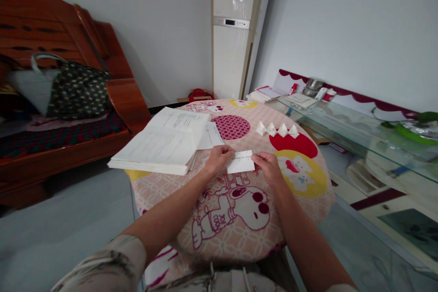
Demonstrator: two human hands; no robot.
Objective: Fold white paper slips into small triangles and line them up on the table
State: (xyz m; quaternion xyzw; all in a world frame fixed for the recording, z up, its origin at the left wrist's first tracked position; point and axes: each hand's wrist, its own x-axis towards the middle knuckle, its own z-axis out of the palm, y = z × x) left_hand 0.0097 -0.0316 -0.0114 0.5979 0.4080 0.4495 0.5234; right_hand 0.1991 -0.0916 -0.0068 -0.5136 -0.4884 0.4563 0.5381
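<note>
A small white piece of paper (pixel 240 164) with printed lines is stretched between my two hands over the round table. My left hand (pixel 219 159) pinches its left edge, and my right hand (pixel 268 166) grips the right edge with thumb and fingers. Left of my hands, a thick open book (pixel 157 139) with printed pages lies on the table. Another loose printed paper (pixel 211 136) sticks out beside it. Several small folded white paper pyramids (pixel 277 130) stand in a row beyond my right hand.
A pink patterned cloth (pixel 219 219) covers the round table. To the right stands a glass-topped cabinet (pixel 369 146) with papers, a metal container (pixel 313 86) and a green tray (pixel 415 132). A wooden sofa (pixel 119 100) with bags is on the left. A tall air conditioner (pixel 229 50) stands behind.
</note>
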